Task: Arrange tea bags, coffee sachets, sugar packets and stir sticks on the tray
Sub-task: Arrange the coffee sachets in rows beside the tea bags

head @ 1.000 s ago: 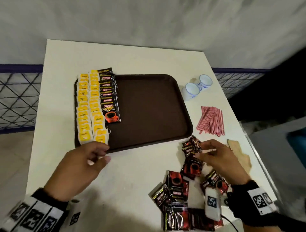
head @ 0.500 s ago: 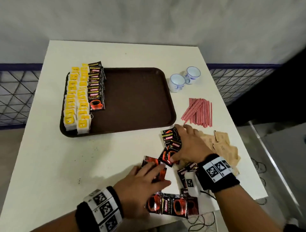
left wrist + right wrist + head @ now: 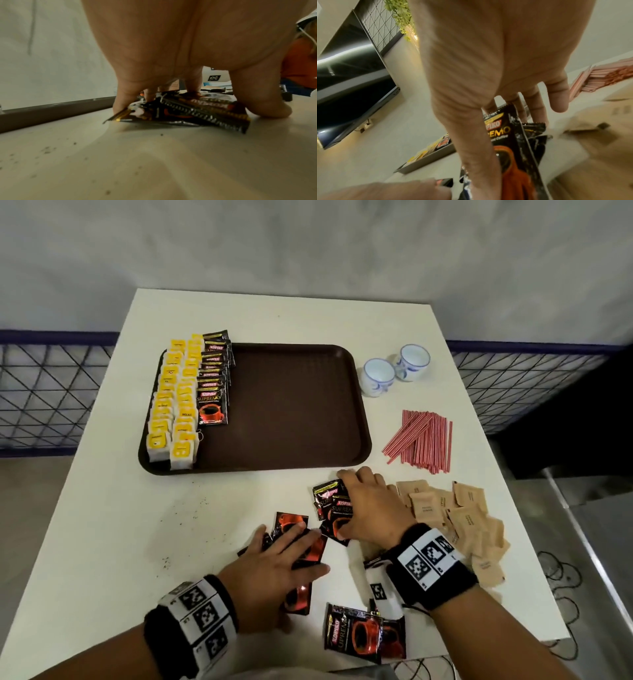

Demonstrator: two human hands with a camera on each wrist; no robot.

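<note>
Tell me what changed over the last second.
The left hand left the tray's near edge and came down onto the loose coffee sachets, fingers spread. The right hand lowered onto its own sachet stack. Tea bags, stir sticks and sugar packets stayed put.

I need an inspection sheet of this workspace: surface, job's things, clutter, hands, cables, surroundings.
Surface: white table, dark specks near the front.
Job's things: brown plastic tray holds yellow-tagged tea bags and black coffee sachets; loose black-and-red coffee sachets, tan paper sugar packets and red striped stir sticks lie on the table.
Clutter: two white-and-blue cups.
Hands: left hand presses loose sachets; right hand grips some.
Cables: black cable on the floor.
Surroundings: grey wall, wire mesh panels.
</note>
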